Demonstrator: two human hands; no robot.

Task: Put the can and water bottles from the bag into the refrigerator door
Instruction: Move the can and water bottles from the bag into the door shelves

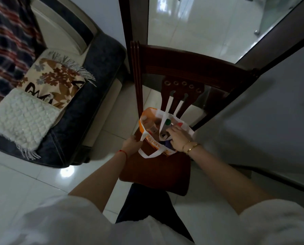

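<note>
An orange and white bag (148, 113) stands open on the seat of a dark wooden chair (156, 174). Inside it I see a bottle with a green cap (167, 122), a red cap (179, 124) and other items too dim to name. My left hand (130, 145) grips the bag's near white handle strap at the left rim. My right hand (178, 138) reaches into the bag from the right, its fingers curled down among the contents; whether it grips anything is hidden.
A dark sofa (87, 110) with a patterned cushion (54, 82) and a white knitted throw (22, 119) stands to the left. A glass-topped table (218, 23) lies behind the chair. Glossy white floor tiles (24, 183) surround me.
</note>
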